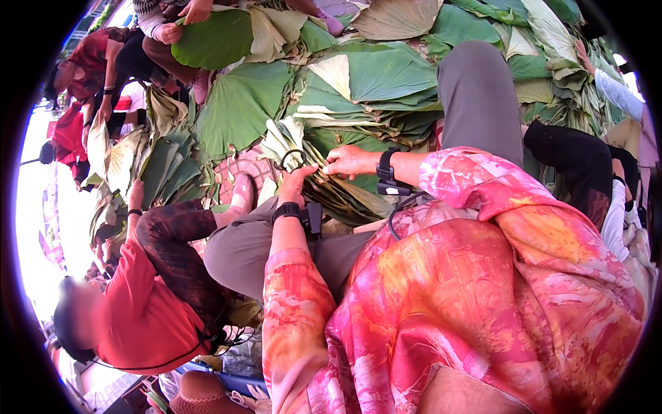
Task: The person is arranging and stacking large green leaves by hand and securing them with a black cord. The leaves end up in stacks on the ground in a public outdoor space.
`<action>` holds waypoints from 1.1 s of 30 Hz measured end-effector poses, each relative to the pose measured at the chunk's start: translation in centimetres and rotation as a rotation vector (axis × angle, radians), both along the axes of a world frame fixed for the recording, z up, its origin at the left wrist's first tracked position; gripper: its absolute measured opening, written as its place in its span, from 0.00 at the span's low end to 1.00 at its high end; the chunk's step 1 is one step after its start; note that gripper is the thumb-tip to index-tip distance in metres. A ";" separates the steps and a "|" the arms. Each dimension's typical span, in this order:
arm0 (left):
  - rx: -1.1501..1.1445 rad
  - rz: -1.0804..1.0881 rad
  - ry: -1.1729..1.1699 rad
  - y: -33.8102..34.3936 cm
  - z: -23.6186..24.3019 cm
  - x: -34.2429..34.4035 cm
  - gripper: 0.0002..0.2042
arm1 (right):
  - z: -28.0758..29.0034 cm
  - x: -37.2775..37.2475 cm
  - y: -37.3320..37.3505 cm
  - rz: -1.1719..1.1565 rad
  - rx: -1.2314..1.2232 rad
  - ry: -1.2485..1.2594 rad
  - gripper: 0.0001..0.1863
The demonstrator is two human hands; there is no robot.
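Note:
My left hand (295,185) and my right hand (349,162) meet over a bundle of folded, dried lotus leaves (284,135) between my knees. A thin black loop (293,151) stands at my left hand's closed fingers and crosses in front of the pale leaf folds. The right thumb and fingertips are pinched together beside the left fingertips; what they hold is too small to make out. Beneath both hands lie more folded leaf layers (352,196). Just beyond spreads a stack of large green lotus leaves (386,72).
At my left sits a person in a red shirt (148,303), handling leaves. Another person's hands hold a big green leaf (214,40) at the far left. More leaves (565,69) heap up at the far right, where a patterned sleeve (617,93) reaches in. Brick paving (234,169) shows between leaves.

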State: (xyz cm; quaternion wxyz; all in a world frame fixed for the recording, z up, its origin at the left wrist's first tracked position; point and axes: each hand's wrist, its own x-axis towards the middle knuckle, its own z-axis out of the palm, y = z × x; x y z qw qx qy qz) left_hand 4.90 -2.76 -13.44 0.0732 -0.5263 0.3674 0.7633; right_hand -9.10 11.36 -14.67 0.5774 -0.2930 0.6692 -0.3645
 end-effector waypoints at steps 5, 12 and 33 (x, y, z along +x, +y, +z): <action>-0.054 -0.037 0.024 0.0 -0.4 0.3 0.08 | -1.8 -1.1 0.3 -0.148 0.048 -0.084 0.14; -0.055 0.079 0.035 -0.3 -0.8 0.6 0.09 | -4.0 -4.0 0.2 -0.124 -0.329 0.826 0.11; -0.039 0.121 -0.048 -0.4 0.6 0.9 0.11 | 19.7 -13.2 0.9 -0.749 -0.983 1.173 0.09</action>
